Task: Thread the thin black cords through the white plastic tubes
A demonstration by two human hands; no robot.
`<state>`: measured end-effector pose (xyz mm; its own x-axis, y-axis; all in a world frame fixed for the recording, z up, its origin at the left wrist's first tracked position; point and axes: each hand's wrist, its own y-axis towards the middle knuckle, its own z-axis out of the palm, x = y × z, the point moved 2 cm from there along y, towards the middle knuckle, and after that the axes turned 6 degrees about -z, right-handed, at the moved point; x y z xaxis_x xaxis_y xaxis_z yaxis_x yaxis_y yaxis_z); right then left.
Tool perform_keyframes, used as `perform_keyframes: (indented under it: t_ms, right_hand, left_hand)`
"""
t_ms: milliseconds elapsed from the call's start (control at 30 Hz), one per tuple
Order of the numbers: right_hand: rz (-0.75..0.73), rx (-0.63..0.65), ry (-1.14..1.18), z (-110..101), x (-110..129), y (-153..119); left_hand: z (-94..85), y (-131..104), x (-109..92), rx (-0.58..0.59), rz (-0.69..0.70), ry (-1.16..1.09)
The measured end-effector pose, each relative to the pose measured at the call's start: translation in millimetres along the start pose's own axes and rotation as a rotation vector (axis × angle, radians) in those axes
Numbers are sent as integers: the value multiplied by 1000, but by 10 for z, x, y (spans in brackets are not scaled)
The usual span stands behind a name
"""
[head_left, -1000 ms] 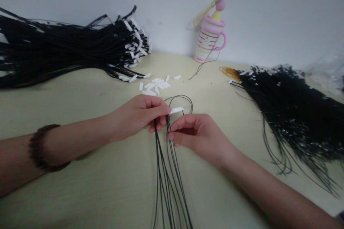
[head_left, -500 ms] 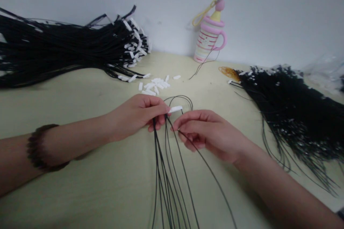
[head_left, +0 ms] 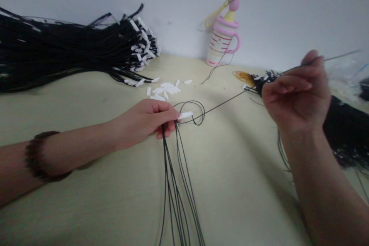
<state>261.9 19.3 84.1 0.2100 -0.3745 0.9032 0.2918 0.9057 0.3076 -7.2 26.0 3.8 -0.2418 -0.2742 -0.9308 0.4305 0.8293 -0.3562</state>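
My left hand (head_left: 150, 119) pinches a white connector piece (head_left: 186, 115) and the tops of several thin black cords (head_left: 170, 165) that hang down toward the near edge of the view. From the connector's right end one black cord (head_left: 221, 103) runs taut up to the right. My right hand (head_left: 300, 92), raised at the right, has its fingers closed on that cord, and the cord's end sticks out past the fingertips. Small loops of cord (head_left: 203, 112) lie around the connector's right end.
Loose white pieces (head_left: 167, 89) lie beyond my left hand. A large bundle of black cords (head_left: 72, 50) is at the back left, another (head_left: 346, 130) at the right. A pink-and-white bottle (head_left: 221, 42) stands by the wall, near clear plastic (head_left: 346, 80).
My right hand has moved up and to the right from beside the connector, drawing one cord out straight. My left hand has stayed nearly in place with its grip kept.
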Motion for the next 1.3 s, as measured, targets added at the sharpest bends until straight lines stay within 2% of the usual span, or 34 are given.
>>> perform_keyframes:
  t_ms: [133,200,267,333,433,533,600,733,1300]
  right_hand:
    - [-37,-81,-14,-173,27,144]
    - [-67,-87,-72,-149,-55,120]
    - [-164,-58,-220,-36,-171,11]
    - [-263,70,-428,148,-295,-174]
    - [-332,333,-774,423,-441,-499]
    - [-436,541,-938,585,-501,-737]
    - [-447,603,-965,621,-524,-806]
    - [-423,621,-947,619,-556,-827]
    - [-494,604,-939,620,-628,-845]
  left_hand:
    - [-3,6,-1,-17,-14,-9]
    - [-12,9,10,-23,-22,-24]
    - [-22,11,24,-30,-25,-40]
    - [-32,13,37,-41,-27,-58]
    - [-36,16,47,-61,-34,-96]
    - [-29,14,41,-80,-36,-119]
    - [-23,11,35,-83,-36,-128]
    - [-20,12,31,-86,-36,-146]
    - [-24,11,27,-104,-36,-148]
